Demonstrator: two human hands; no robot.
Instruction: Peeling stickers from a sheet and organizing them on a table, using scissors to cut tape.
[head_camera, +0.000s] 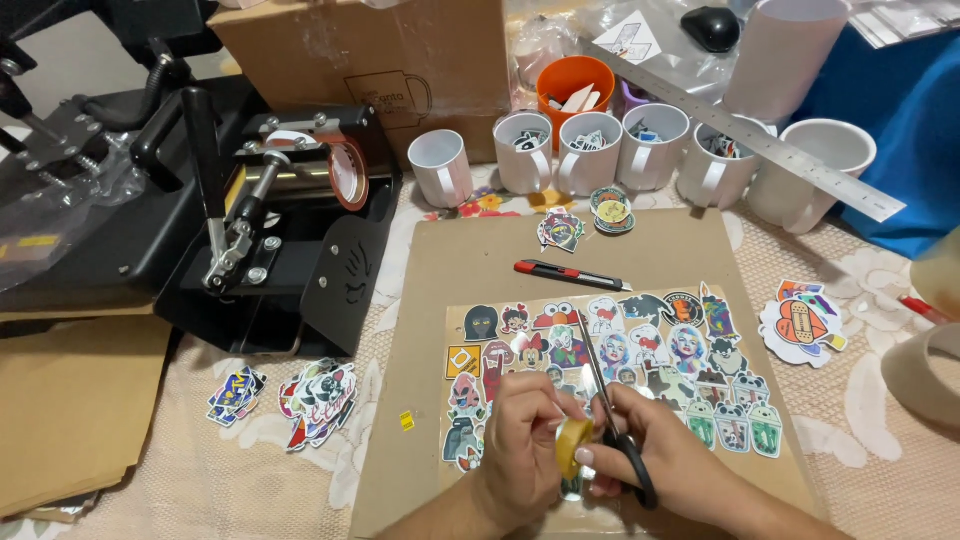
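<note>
Tape roll (573, 446), light and stiff, sits low centre in our left hand (522, 440); right hand (655, 455) has its grip closed on scissors (610, 420).

Both the left hand (522, 440) and the right hand (655, 450) are bare, with no gloves, rings, watch or bracelet showing, and the forearms reach the lower edge of the view uncovered, with no sleeve on either.

Bare cardboard (470, 260) beyond the box cutter (570, 275) lies open; mugs (588, 150) perhaps block farther reach.
</note>
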